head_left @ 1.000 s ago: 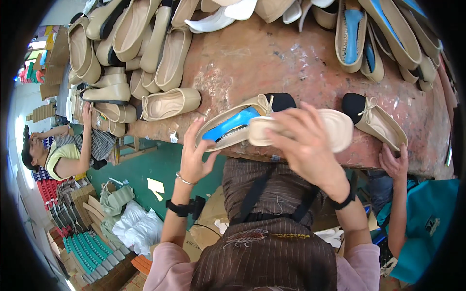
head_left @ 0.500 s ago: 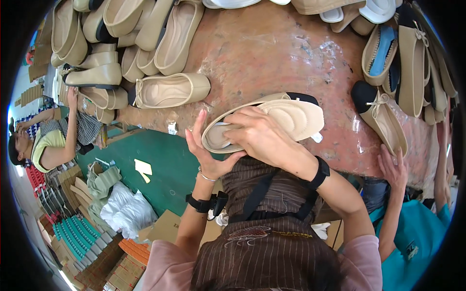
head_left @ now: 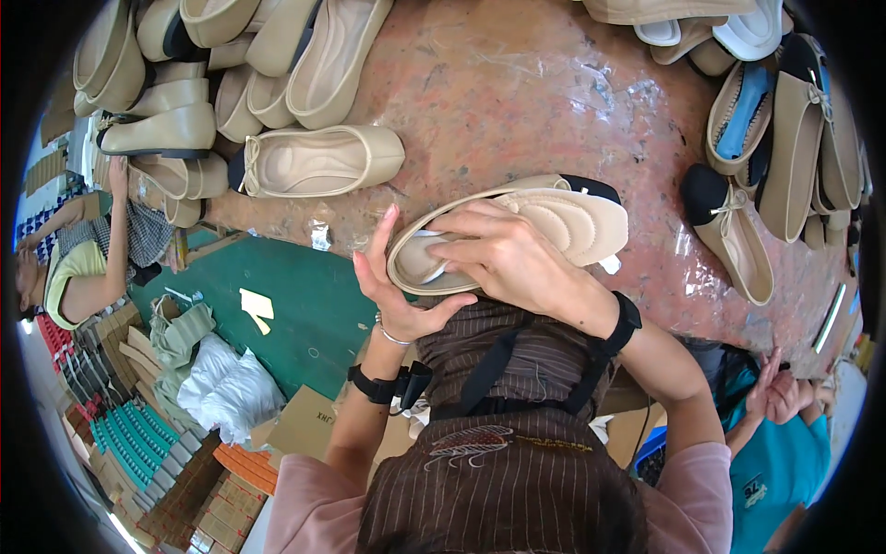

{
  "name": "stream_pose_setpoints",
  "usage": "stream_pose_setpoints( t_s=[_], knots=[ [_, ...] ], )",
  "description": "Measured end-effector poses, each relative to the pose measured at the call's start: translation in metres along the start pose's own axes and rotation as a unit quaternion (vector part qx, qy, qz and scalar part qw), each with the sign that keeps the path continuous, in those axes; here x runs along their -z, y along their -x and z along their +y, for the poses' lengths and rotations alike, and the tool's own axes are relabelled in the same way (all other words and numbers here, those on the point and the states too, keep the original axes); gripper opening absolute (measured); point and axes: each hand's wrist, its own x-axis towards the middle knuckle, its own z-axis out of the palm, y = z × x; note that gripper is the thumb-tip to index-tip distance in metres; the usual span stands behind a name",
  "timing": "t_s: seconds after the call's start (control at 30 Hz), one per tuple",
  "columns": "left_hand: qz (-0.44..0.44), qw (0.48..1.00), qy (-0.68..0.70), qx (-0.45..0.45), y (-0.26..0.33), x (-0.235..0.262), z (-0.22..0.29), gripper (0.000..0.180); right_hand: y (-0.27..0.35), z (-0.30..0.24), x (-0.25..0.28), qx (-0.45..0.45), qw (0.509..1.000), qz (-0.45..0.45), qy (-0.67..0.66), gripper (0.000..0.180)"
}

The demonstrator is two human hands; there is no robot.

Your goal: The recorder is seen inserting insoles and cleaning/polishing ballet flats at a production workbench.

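Note:
A beige flat shoe with a black toe (head_left: 533, 186) lies tilted at the table's near edge, its heel toward my left hand. My left hand (head_left: 395, 300) cups that heel, its thumb along the near side and some fingers stretched upward. A beige padded insole (head_left: 591, 231) rests over the front of the shoe. Bent over it, my right hand (head_left: 508, 254) has its fingertips down in the heel opening. A white patch (head_left: 425, 258) shows inside there. My right palm hides the insole's other end, so its grip there is only partly visible.
Beige flats (head_left: 323, 162) are heaped at the left of the worn reddish table (head_left: 461, 102). More black-toed flats (head_left: 729, 226) stand at the right, with white soles (head_left: 752, 37) behind. Co-workers' hands show at left (head_left: 118, 180) and right (head_left: 775, 397). Boxes (head_left: 309, 429) stand below.
The right co-worker's hand has left the black-toed flat, and that person's hands are now together off the table. My hands keep nearly the same hold; the whole view has shifted slightly.

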Motion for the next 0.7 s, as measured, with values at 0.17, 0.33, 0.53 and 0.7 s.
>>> stream_pose_setpoints(
  t_s=[0.17,0.33,0.53,0.7],
  knots=[
    [-0.006,1.000,0.008,-0.001,0.000,0.002,-0.002,0.140,-0.002,0.004,0.000,-0.020,0.998,0.004,-0.059,0.017],
    [-0.004,1.000,0.010,0.004,-0.004,0.000,0.001,0.141,0.000,0.006,0.000,-0.017,0.999,0.008,-0.028,0.028],
    [0.004,1.000,0.000,0.005,-0.004,-0.005,0.003,0.141,0.006,0.012,-0.006,0.015,1.000,-0.001,0.014,0.029],
    [0.001,1.000,-0.005,0.004,-0.006,-0.004,0.004,0.142,0.007,0.007,-0.005,0.025,0.996,-0.029,0.078,0.027]
  ],
)
